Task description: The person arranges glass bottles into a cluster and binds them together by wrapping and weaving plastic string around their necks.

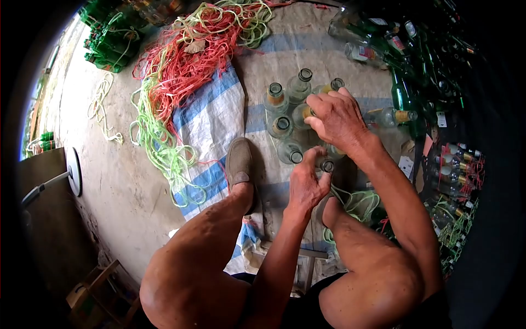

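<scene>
Clear glass bottles (pixel 280 127) are standing upright in a close cluster on a blue-and-white striped sheet (pixel 208 118), between the person's legs and beyond the knees. Over the right side of the cluster, the right hand (pixel 338 118) is reaching in from the right, its forearm slanting up and leftward, the back of the hand facing up and the wrist slightly bent. Its fingers are curling down together around the neck area of one bottle; how firmly they are pressing is hidden. At the near edge of the cluster, the left hand (pixel 309 183) is coming up from below, its forearm rising steeply. Its thumb and index finger are standing apart, bracketing the mouth of the nearest bottle (pixel 327 166); the other fingers are partly hidden.

Left of the cluster and farther away, red and pale green twine (pixel 189 71) is lying in a tangled heap. A brown shoe (pixel 239 159) is resting just left of the cluster's near side. Right of the cluster, a clear bottle (pixel 386 117) is lying on its side, and green bottles (pixel 401 93) are lying beyond it.
</scene>
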Tool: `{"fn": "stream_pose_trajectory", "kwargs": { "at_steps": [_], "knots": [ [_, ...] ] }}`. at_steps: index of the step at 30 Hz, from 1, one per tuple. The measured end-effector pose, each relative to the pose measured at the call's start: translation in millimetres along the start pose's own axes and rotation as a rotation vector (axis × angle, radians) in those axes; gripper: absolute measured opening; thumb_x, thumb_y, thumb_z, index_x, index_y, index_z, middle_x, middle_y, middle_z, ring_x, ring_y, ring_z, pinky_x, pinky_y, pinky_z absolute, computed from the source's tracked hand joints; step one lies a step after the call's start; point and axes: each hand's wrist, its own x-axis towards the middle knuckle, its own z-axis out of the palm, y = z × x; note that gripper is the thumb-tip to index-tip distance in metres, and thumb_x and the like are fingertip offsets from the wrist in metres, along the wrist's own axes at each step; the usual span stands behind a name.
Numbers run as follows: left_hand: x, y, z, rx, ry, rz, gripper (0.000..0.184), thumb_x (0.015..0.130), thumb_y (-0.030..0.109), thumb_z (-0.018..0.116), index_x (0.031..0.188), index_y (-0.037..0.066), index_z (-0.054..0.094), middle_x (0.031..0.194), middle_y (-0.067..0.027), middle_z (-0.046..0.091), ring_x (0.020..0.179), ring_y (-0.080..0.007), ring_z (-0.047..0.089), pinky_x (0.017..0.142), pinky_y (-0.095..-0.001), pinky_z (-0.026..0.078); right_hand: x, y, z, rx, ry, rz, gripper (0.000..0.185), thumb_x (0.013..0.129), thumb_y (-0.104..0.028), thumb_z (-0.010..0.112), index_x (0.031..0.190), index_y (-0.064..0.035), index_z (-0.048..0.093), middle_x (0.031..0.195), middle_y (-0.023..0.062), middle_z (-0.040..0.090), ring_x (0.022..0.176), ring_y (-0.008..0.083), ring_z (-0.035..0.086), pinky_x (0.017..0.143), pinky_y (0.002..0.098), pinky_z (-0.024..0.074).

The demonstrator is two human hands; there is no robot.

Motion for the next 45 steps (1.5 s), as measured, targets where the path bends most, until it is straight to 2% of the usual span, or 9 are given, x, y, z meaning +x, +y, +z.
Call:
{"fn": "stream_pose_trajectory", "kwargs": {
  "at_steps": [2, 5, 17, 19, 25, 29, 36, 39, 45],
  "knots": [
    [-1, 2, -1, 0.0, -0.001, -0.007, 0.032, 0.086, 0.009, 0.068, 0.117, 0.003, 0.062, 0.109, -0.0223, 0.072, 0.097, -0.0434, 0.071, 0.084, -0.0437, 0.056, 1, -2, 0, -0.01, 0.015, -0.001, 0.034, 0.076, -0.018, 0.088, 0.092, -0.0071, 0.061, 0.083, 0.01, 0.069, 0.088, 0.0333, 0.069, 0.086, 0.0468, 0.0487],
    [-2, -7, 2, 0.024, -0.001, 0.019, 0.03, 0.09, 0.008, 0.078, 0.116, -0.001, 0.065, 0.108, -0.0151, 0.074, 0.093, -0.0201, 0.07, 0.086, -0.0332, 0.055, 2, -4, -1, -0.003, -0.008, 0.028, 0.032, 0.078, -0.019, 0.086, 0.093, -0.0068, 0.06, 0.083, 0.0109, 0.069, 0.087, 0.0356, 0.069, 0.08, 0.0493, 0.0506],
    [-4, -11, 6, -0.021, 0.004, 0.043, 0.031, 0.092, 0.008, 0.078, 0.12, 0.001, 0.066, 0.104, -0.0112, 0.073, 0.09, -0.0156, 0.064, 0.085, -0.0311, 0.053, -3, -1, 21, -0.034, 0.183, 0.024, 0.036, 0.078, -0.024, 0.084, 0.103, -0.0103, 0.062, 0.089, 0.0075, 0.069, 0.092, 0.0351, 0.069, 0.081, 0.0489, 0.052],
    [-3, -14, 7, 0.03, -0.003, 0.057, 0.031, 0.09, 0.008, 0.074, 0.12, 0.003, 0.066, 0.119, -0.0176, 0.073, 0.103, -0.0304, 0.073, 0.091, -0.0365, 0.056, -8, -4, 15, -0.067, 0.197, 0.025, 0.043, 0.075, -0.024, 0.087, 0.107, -0.0096, 0.062, 0.092, 0.0076, 0.068, 0.093, 0.0333, 0.069, 0.086, 0.0458, 0.0509],
    [-4, -5, 9, 0.018, 0.017, 0.045, 0.029, 0.091, 0.008, 0.077, 0.118, 0.003, 0.066, 0.121, -0.0187, 0.072, 0.109, -0.0348, 0.072, 0.094, -0.0388, 0.056, -30, 0, -39, 0.098, 0.296, 0.129, 0.039, 0.072, -0.023, 0.091, 0.098, -0.0085, 0.065, 0.091, 0.0094, 0.065, 0.09, 0.032, 0.065, 0.08, 0.0438, 0.0523],
    [-4, -22, 11, 0.052, 0.056, 0.208, 0.032, 0.094, 0.006, 0.078, 0.123, 0.001, 0.065, 0.124, -0.0116, 0.068, 0.097, -0.0125, 0.061, 0.072, -0.0235, 0.049, -72, 63, -61, -0.151, 0.453, 0.352, 0.037, 0.078, -0.018, 0.087, 0.11, -0.0081, 0.07, 0.106, 0.0135, 0.064, 0.101, 0.0353, 0.063, 0.086, 0.0451, 0.0538],
    [-7, -11, 10, 0.183, 0.104, 0.242, 0.033, 0.093, 0.008, 0.078, 0.124, 0.002, 0.066, 0.126, -0.0162, 0.066, 0.093, -0.0227, 0.067, 0.072, -0.0312, 0.053, -129, 154, -36, -0.21, 0.222, 0.71, 0.036, 0.091, -0.033, 0.078, 0.112, -0.0082, 0.065, 0.11, 0.0197, 0.064, 0.102, 0.0456, 0.064, 0.084, 0.0528, 0.0534],
    [-12, -2, 11, 0.177, 0.122, 0.128, 0.036, 0.09, 0.008, 0.076, 0.125, 0.004, 0.066, 0.126, -0.0199, 0.068, 0.107, -0.0421, 0.069, 0.087, -0.0427, 0.057, -137, 163, -28, -0.155, 0.283, 0.641, 0.03, 0.093, -0.033, 0.076, 0.104, -0.0082, 0.062, 0.104, 0.0211, 0.066, 0.097, 0.0484, 0.065, 0.079, 0.0564, 0.053],
    [-20, -4, 20, 0.211, 0.171, 0.038, 0.043, 0.092, 0.009, 0.076, 0.132, 0.005, 0.061, 0.127, -0.0207, 0.069, 0.104, -0.0419, 0.071, 0.085, -0.0436, 0.058, -143, 159, -50, -0.173, 0.15, 0.708, 0.033, 0.097, -0.039, 0.07, 0.101, -0.0078, 0.059, 0.092, 0.0249, 0.072, 0.091, 0.0504, 0.067, 0.076, 0.0575, 0.0519]
  ]
}}
